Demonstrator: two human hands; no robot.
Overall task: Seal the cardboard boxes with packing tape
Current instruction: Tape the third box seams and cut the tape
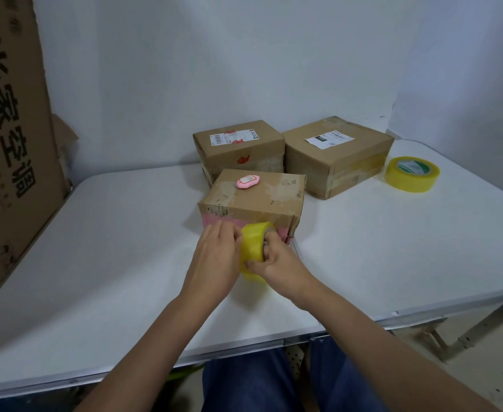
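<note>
fingers: right hand (277, 260) pinches the tape roll (253, 251) rim; left hand (214, 257) picks at its film
roll: light, stiff (slick film); grip by the core

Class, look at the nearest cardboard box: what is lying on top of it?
A small pink oval gadget lies on the nearest box, near the back left. What is inside stays hidden, since the box is closed.

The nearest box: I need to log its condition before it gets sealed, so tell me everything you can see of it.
The nearest box is small, brown, worn cardboard, closed and resting flat on the white table. Its top carries patches of old clear tape and a small pink gadget. A pink band runs along its front face. A yellow tape roll, held by both hands, is in front of it.
</note>
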